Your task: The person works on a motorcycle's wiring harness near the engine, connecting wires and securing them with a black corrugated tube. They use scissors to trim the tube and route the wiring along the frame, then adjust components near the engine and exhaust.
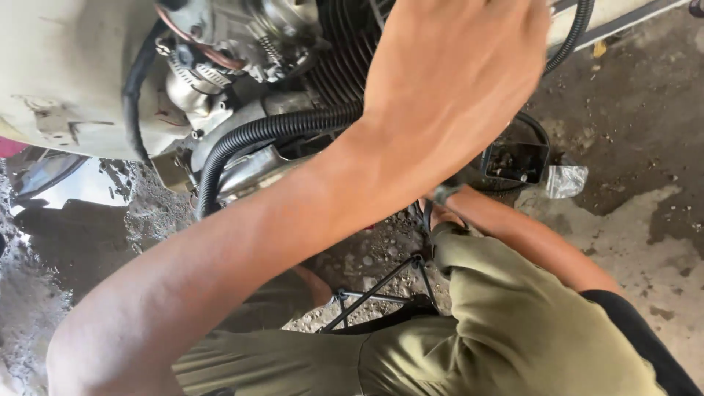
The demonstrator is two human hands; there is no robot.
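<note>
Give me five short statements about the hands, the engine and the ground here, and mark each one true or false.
1. The left hand is raised in front of the finned engine. True.
2. A black ribbed hose curves across the engine below the carburettor. True.
3. The left hand grips a hammer. False: no tool shows in it.
4. The ground is clean white tile. False: it is stained, dirty concrete.
5. The right hand reaches low under the engine and is mostly hidden. True.
</note>
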